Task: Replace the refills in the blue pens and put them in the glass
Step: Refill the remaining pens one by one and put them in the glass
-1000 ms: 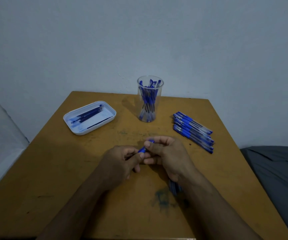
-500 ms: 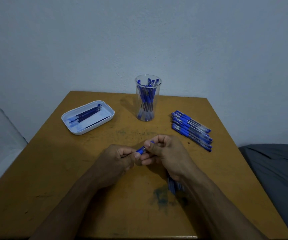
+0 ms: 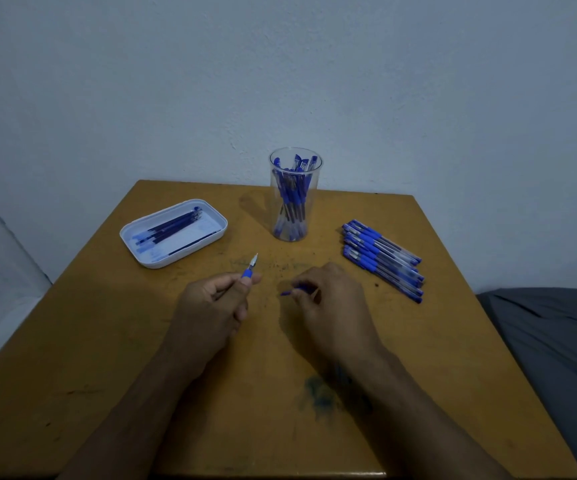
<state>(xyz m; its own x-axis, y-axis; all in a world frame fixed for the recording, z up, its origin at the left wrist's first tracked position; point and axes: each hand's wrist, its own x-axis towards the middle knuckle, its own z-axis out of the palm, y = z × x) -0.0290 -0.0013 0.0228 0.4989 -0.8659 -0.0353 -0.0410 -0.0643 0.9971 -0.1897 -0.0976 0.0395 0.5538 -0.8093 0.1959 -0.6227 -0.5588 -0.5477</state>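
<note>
A good number of pens stand finished in the glass (image 3: 295, 199); an exact count cannot be made, though several caps show at the rim. To the right of the glass, a pile of pens (image 3: 382, 259), seven or so, is left to be done. One tray (image 3: 173, 233), left of the glass, holds about four refills. In front of the glass, an uncapped pen (image 3: 249, 268) is gripped in the left hand (image 3: 216, 306), while its cap (image 3: 295, 291) is pinched by the right hand (image 3: 332, 303). Capping is judged to be the step under way.
</note>
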